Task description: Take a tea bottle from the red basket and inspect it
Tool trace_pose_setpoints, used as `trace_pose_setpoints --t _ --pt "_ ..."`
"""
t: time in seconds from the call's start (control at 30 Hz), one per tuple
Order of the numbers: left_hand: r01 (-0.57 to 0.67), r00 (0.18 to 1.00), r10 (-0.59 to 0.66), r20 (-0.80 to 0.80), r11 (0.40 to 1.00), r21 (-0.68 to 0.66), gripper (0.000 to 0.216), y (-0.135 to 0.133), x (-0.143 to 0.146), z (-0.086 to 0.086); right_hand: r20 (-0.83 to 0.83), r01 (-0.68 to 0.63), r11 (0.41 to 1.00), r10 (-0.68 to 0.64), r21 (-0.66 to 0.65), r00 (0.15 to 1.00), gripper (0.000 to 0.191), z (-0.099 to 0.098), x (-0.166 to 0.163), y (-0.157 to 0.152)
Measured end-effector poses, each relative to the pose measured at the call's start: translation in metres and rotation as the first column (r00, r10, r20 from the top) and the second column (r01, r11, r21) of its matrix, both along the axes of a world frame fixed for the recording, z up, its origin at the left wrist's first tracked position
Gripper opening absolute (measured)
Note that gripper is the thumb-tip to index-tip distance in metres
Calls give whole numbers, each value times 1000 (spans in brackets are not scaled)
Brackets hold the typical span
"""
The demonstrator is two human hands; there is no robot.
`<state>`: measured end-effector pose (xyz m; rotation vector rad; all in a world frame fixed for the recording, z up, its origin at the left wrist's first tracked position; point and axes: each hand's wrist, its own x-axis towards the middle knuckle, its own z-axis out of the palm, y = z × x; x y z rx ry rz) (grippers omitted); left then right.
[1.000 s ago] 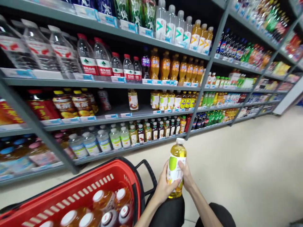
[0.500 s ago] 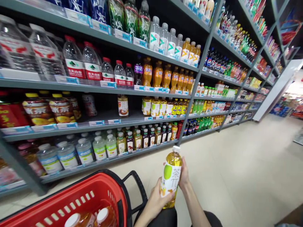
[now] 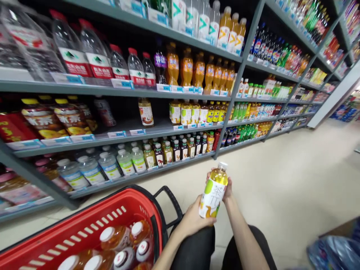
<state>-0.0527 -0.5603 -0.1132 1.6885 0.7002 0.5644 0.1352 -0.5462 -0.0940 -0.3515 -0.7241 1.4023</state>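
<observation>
Both my hands hold one yellow tea bottle with a white cap and a white-and-green label, tilted a little to the right, above my knees. My left hand cups its base from below and the left. My right hand wraps the upper part from behind. Left of my hands stands a red shopping basket with a black handle; several white-capped bottles of amber drink lie in it.
Grey shelving full of water, juice and tea bottles runs along the left and ahead. A single bottle stands alone on a partly bare shelf. Pale floor stretches to the right. A blue package shows at the bottom right.
The bottle has risen slightly and tilted right, and my right hand has slid higher on it. The view has dropped, showing more of the basket and its bottles.
</observation>
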Motion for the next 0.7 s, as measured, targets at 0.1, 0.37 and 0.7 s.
trace_pose_setpoints --t 0.1,0.37,0.7 --pt "-13 1000 13 -11 1000 2 74 1 5 -4 -16 98 994 -98 -41 995 66 5 1 -6" --pt "-32 999 32 10 999 -32 79 4 7 -15 96 162 975 -148 -153 984 72 16 -6 -2" --pt "-33 997 39 70 996 -88 76 6 5 -12 111 208 949 -186 -236 976 61 14 -9 6"
